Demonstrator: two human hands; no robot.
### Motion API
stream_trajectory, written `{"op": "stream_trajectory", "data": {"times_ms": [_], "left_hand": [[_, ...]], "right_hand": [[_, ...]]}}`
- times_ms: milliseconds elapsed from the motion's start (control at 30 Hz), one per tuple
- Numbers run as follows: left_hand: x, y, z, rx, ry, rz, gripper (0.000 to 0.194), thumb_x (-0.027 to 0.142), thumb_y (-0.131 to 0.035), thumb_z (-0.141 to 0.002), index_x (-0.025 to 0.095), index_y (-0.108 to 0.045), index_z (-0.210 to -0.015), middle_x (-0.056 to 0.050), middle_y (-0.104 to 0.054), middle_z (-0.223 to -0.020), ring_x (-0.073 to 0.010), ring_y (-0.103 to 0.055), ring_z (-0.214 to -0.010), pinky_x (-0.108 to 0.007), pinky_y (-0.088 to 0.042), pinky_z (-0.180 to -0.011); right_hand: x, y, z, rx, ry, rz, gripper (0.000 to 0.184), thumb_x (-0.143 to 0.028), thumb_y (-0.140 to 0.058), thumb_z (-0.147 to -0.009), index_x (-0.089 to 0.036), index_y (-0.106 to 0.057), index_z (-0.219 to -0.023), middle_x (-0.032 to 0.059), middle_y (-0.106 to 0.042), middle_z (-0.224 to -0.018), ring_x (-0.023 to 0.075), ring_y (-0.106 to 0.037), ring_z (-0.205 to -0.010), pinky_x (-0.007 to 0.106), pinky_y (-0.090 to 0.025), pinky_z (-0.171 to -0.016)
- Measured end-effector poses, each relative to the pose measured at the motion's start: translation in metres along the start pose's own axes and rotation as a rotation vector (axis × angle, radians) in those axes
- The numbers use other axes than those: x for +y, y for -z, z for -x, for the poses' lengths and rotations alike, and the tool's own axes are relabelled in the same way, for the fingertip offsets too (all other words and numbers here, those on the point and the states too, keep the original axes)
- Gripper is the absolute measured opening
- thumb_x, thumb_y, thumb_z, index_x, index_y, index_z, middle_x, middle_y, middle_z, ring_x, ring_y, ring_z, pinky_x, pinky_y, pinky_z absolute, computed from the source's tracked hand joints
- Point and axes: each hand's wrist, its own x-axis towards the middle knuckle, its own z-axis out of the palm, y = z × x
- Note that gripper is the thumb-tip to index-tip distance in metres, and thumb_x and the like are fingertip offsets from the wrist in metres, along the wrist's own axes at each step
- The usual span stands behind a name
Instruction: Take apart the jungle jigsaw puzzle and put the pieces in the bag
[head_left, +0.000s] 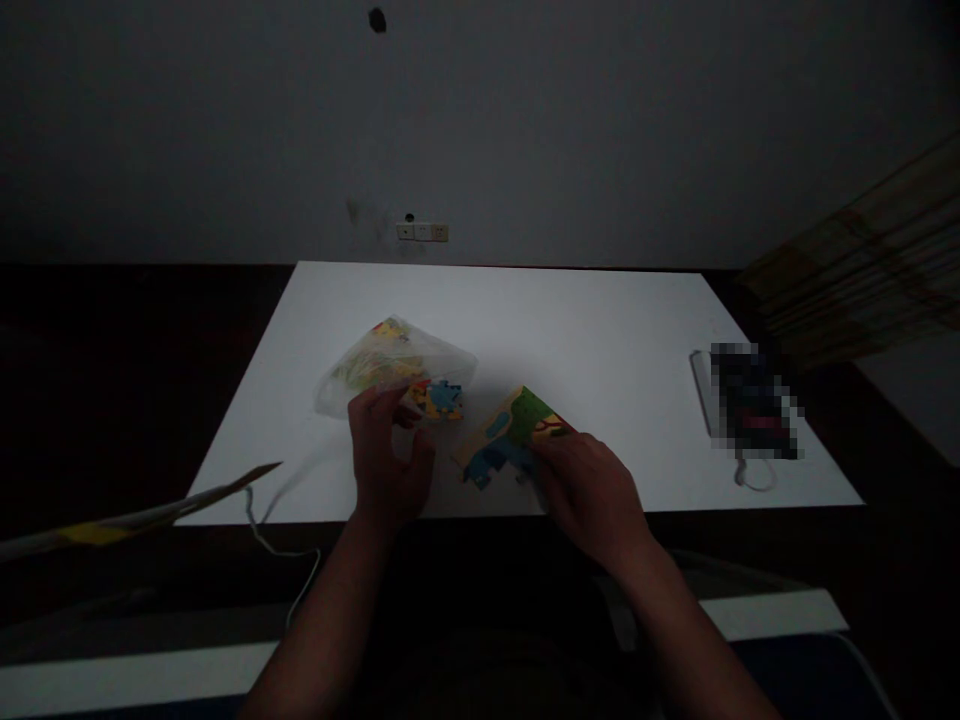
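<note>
A clear plastic bag point(390, 368) of colourful puzzle pieces lies on the white table point(585, 330). My left hand point(386, 455) is closed in a pinch on a yellow and blue puzzle piece point(439, 398) at the bag's near edge. To the right lies a joined section of puzzle point(508, 440), green, tan and blue. My right hand point(589, 490) rests on its near right corner, fingers curled over the edge and pressing it down.
A dark object point(752, 400) with a cord loop sits at the table's right edge. A white cable point(281, 545) hangs off the near left edge, beside a flat strip point(135, 518) sticking out at left. Stacked slats point(862, 270) stand at right.
</note>
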Motion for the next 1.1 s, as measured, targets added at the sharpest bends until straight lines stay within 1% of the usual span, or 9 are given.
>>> {"op": "stream_trajectory", "data": {"times_ms": [67,167,267,433,533,667,867,1000,1100], "left_hand": [[-0.001,0.0,0.001,0.0,-0.006,0.014,0.057,0.023,-0.067,-0.091,0.022,-0.067,-0.148,-0.008,-0.069,-0.116,-0.0229,-0.072,-0.095,-0.046,-0.065,-0.093],[-0.001,0.0,0.001,-0.008,-0.016,0.007,0.057,0.021,-0.067,-0.094,0.024,-0.065,-0.151,-0.006,-0.069,-0.115,-0.022,-0.071,-0.092,-0.048,-0.064,-0.097],[-0.001,0.001,0.001,-0.019,-0.007,-0.001,0.058,0.021,-0.067,-0.094,0.024,-0.064,-0.152,-0.006,-0.068,-0.116,-0.0215,-0.071,-0.09,-0.049,-0.064,-0.1],[0.0,0.001,0.0,-0.024,-0.008,-0.052,0.058,0.018,-0.067,-0.091,0.023,-0.065,-0.149,-0.008,-0.068,-0.116,-0.024,-0.071,-0.099,-0.051,-0.063,-0.106],[0.001,0.001,-0.001,-0.032,-0.035,-0.082,0.058,0.018,-0.066,-0.092,0.023,-0.064,-0.149,-0.005,-0.069,-0.102,-0.0272,-0.069,-0.106,-0.054,-0.058,-0.113],[0.001,0.001,-0.002,-0.019,-0.049,-0.073,0.058,0.017,-0.066,-0.09,0.023,-0.065,-0.148,-0.005,-0.069,-0.104,-0.0275,-0.068,-0.107,-0.051,-0.059,-0.107],[-0.001,0.001,0.0,-0.038,-0.014,-0.065,0.056,0.02,-0.066,-0.092,0.021,-0.065,-0.148,-0.007,-0.068,-0.115,-0.0254,-0.069,-0.101,-0.05,-0.059,-0.107],[0.0,0.002,0.0,-0.043,0.011,-0.06,0.055,0.021,-0.065,-0.092,0.022,-0.064,-0.147,-0.007,-0.068,-0.114,-0.0245,-0.069,-0.098,-0.05,-0.059,-0.108],[0.001,0.002,-0.001,-0.048,0.01,-0.068,0.055,0.022,-0.065,-0.092,0.022,-0.064,-0.148,-0.006,-0.07,-0.113,-0.0248,-0.069,-0.1,-0.049,-0.058,-0.11]], "right_hand": [[-0.001,0.01,0.009,-0.014,0.004,-0.008,0.039,-0.016,-0.059,-0.107,-0.027,-0.075,-0.141,0.0101,-0.085,-0.122,0.0337,-0.082,-0.111,0.056,-0.071,-0.092],[0.004,0.024,0.022,-0.124,0.03,-0.047,0.051,-0.021,-0.066,-0.106,-0.027,-0.068,-0.157,0.0136,-0.08,-0.147,0.0386,-0.076,-0.137,0.065,-0.068,-0.111],[0.014,0.032,0.032,-0.22,0.073,-0.062,0.064,-0.023,-0.069,-0.105,-0.031,-0.06,-0.168,0.0127,-0.072,-0.162,0.0381,-0.07,-0.149,0.066,-0.067,-0.118],[0.022,0.034,0.039,-0.198,0.138,-0.026,0.055,-0.018,-0.07,-0.105,-0.034,-0.072,-0.158,0.0106,-0.078,-0.154,0.0358,-0.076,-0.142,0.061,-0.072,-0.11],[0.016,0.032,0.04,-0.159,0.193,-0.006,0.047,-0.015,-0.069,-0.106,-0.036,-0.079,-0.146,0.007,-0.086,-0.137,0.0333,-0.083,-0.125,0.057,-0.075,-0.098],[0.004,0.027,0.042,-0.114,0.188,-0.04,0.043,-0.015,-0.067,-0.108,-0.038,-0.081,-0.142,0.0043,-0.087,-0.122,0.0293,-0.084,-0.107,0.052,-0.074,-0.089],[-0.005,0.02,0.04,-0.051,0.127,-0.018,0.041,-0.017,-0.064,-0.109,-0.038,-0.081,-0.14,0.0059,-0.087,-0.12,0.031,-0.084,-0.111,0.054,-0.073,-0.091],[-0.007,0.017,0.031,-0.031,0.117,0.006,0.036,-0.015,-0.063,-0.109,-0.035,-0.081,-0.133,0.0071,-0.087,-0.129,0.0318,-0.084,-0.12,0.055,-0.074,-0.097],[-0.008,0.015,0.026,-0.03,0.069,-0.005,0.041,-0.013,-0.06,-0.109,-0.035,-0.079,-0.138,0.0072,-0.086,-0.132,0.0316,-0.086,-0.118,0.055,-0.075,-0.097]]}}
